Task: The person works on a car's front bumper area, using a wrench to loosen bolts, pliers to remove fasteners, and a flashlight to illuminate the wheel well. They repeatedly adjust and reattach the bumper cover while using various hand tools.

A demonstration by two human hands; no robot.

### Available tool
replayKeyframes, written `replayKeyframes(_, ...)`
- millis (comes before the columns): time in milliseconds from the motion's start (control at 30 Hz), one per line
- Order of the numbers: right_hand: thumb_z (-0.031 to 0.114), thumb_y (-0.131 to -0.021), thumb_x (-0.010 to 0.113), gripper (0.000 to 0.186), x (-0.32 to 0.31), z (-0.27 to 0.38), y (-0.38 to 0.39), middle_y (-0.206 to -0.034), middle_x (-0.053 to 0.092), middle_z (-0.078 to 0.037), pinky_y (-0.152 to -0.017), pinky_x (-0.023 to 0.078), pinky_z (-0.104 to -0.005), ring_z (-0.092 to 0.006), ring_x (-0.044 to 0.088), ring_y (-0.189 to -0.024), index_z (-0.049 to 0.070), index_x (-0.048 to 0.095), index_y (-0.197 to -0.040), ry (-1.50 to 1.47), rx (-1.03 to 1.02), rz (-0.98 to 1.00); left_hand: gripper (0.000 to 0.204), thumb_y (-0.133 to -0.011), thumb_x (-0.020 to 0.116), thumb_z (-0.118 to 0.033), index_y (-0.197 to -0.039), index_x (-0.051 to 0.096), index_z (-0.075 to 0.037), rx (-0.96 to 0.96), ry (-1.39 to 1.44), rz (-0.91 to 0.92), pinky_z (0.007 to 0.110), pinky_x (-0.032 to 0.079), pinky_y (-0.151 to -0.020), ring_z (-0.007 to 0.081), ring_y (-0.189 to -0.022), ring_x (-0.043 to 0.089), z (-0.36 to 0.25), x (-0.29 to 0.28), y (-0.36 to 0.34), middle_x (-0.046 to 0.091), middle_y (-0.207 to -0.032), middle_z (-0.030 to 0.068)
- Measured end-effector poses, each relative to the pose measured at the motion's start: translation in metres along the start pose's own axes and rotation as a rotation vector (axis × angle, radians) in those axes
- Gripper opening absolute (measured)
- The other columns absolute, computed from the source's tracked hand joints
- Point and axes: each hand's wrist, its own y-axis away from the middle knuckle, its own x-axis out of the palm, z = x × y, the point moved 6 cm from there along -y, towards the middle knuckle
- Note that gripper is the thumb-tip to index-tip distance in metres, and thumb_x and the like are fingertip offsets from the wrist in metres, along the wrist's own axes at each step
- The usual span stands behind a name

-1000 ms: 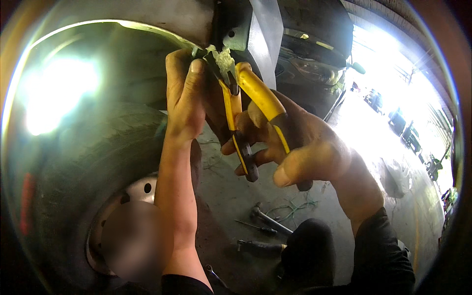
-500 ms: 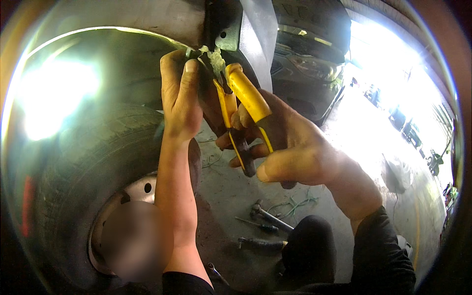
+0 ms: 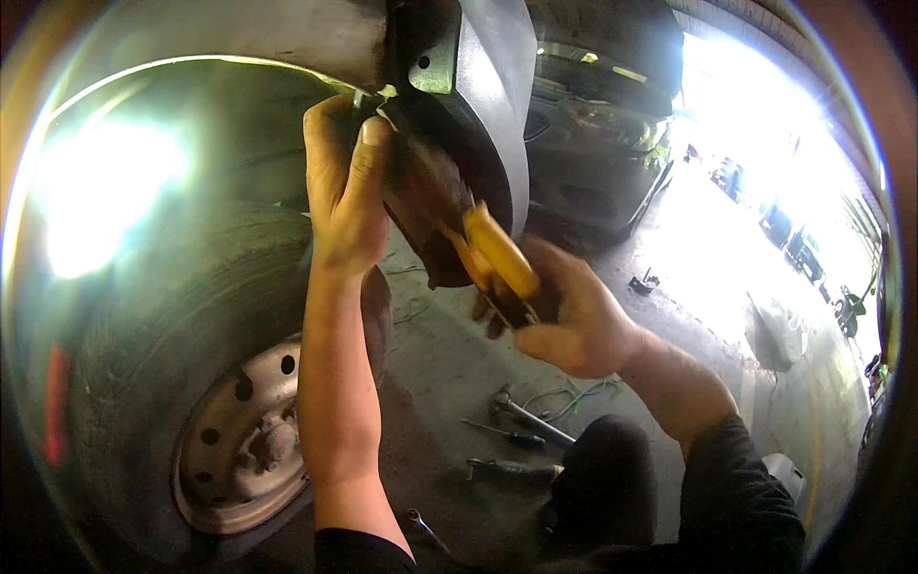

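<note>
My left hand [image 3: 352, 187] is raised at the lower corner of the wheel arch, its thumb and fingers closed over the edge of a dark liner [image 3: 464, 143]. Just above the thumb, a small pale bit of bent material [image 3: 386, 93] shows beside the fender [image 3: 249, 33]. In my right hand [image 3: 579, 311] is a pair of pliers [image 3: 502, 251] with yellow and black handles. Motion smears the pliers, and their jaws cannot be made out clearly; they point up toward the dark liner, below the left hand.
A tyre [image 3: 143, 316] on a steel wheel [image 3: 239, 440] fills the left side. On the floor lie a long-handled ratchet [image 3: 535, 421], a screwdriver [image 3: 516, 440], a black-handled tool [image 3: 512, 474] and a wrench [image 3: 426, 529]. Another vehicle [image 3: 602, 143] stands beyond.
My right hand has drawn the pliers down and right, away from the corner by my left thumb. The left hand stays nearly in place.
</note>
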Motion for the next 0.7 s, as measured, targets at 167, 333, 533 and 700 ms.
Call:
replayKeyframes(167, 0.000, -0.079, 0.062, 0.042, -0.032, -0.130, 0.082, -0.106, 0.062, -0.008, -0.088, 0.048, -0.0317, -0.0150, 0.058, -0.097, -0.002, 0.053, -0.120, 0.034, 0.448, 0.041, 0.046, -0.089, 0.071, -0.026, -0.118, 0.044, -0.001, 0.123, -0.255, -0.021, 0.027, 0.045, -0.082, 0.0130, -0.090, 0.052, -0.010, 0.004, 0.005, 0.055, -0.101, 0.0048)
replayKeyframes(333, 0.018, -0.079, 0.065, 0.039, -0.037, -0.289, 0.202, -0.100, 0.068, -0.016, -0.081, 0.049, -0.0367, -0.0251, 0.064, -0.088, 0.001, 0.062, -0.115, 0.455, 0.899, 0.098, 0.047, -0.087, 0.072, -0.022, -0.118, 0.043, -0.001, 0.173, -0.513, -0.042, 0.030, 0.044, -0.088, 0.0145, -0.094, 0.053, -0.019, 0.005, 0.005, 0.056, -0.104, 0.0067)
replayKeyframes(533, 0.021, -0.080, 0.068, 0.034, 0.009, -0.380, 0.331, -0.089, 0.064, -0.021, -0.073, 0.049, -0.0417, -0.0308, 0.064, -0.085, -0.001, 0.063, -0.105, 0.370, 0.853, 0.038, 0.045, -0.094, 0.060, -0.030, -0.122, 0.043, 0.000, 0.198, -0.738, 0.032, 0.032, 0.043, -0.087, 0.0165, -0.094, 0.052, -0.028, 0.003, 0.007, 0.055, -0.105, 0.0081)
replayKeyframes(700, 0.021, -0.077, 0.070, 0.035, 0.022, -0.398, 0.373, -0.091, 0.063, -0.021, -0.076, 0.049, -0.0433, -0.0337, 0.062, -0.088, 0.002, 0.063, -0.106, 0.352, 0.873, 0.012, 0.046, -0.094, 0.059, -0.030, -0.123, 0.043, 0.001, 0.284, -0.970, 0.056, 0.033, 0.042, -0.088, 0.0172, -0.097, 0.051, -0.026, 0.003, 0.014, 0.055, -0.107, 0.0098)
